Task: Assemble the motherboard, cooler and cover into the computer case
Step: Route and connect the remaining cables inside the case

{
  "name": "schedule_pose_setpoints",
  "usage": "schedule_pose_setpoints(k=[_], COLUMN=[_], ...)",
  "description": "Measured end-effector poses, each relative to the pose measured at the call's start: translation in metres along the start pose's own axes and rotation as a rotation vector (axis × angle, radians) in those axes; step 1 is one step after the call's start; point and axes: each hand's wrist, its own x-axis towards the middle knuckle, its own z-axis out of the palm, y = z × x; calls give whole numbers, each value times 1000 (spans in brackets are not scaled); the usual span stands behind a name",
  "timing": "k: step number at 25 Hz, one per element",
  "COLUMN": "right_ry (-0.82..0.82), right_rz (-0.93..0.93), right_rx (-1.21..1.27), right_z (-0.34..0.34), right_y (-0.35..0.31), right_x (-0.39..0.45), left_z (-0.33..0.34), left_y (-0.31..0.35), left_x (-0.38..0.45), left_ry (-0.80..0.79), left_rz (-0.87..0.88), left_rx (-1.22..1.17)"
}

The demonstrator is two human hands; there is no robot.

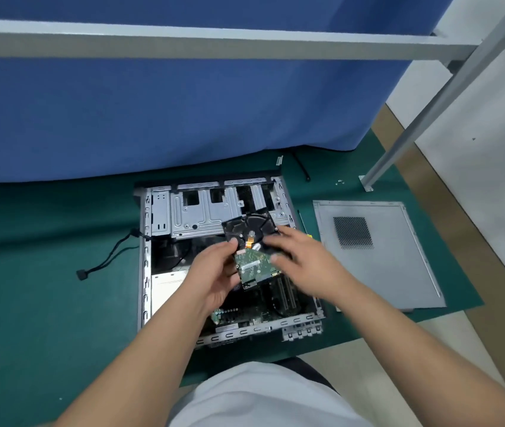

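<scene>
Computer case (144,272) open on green mat (44,272); hard drive (252,251) above, gripped by left hand (214,272), right hand (303,260). Cover (399,272) flat beside.

The drive (249,241) I hold shows matt black metal and a green circuit board. The case (183,211) is bare, dull grey sheet metal. The cover (399,266) is matt grey metal with a perforated patch. The mat (44,272) looks smooth green.
</scene>
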Motion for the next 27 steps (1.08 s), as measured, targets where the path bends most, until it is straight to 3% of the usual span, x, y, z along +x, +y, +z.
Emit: schedule_pose_setpoints(k=[2, 6, 16, 27], right_ry=[-103, -46, -106, 44], right_rz=[-164, -332, -238, -206], right_rx=[-389, -640, -653, -697], right_z=[5, 11, 18, 32], right_y=[6, 13, 40, 65], right_x=[-16, -32, -12, 21], left_z=[-5, -8, 12, 25], left_y=[-11, -29, -35, -26], left_x=[-2, -2, 28, 66], left_ry=[5, 29, 38, 50], left_rz=[-30, -69, -115, -141], left_rx=[-9, 62, 188, 76])
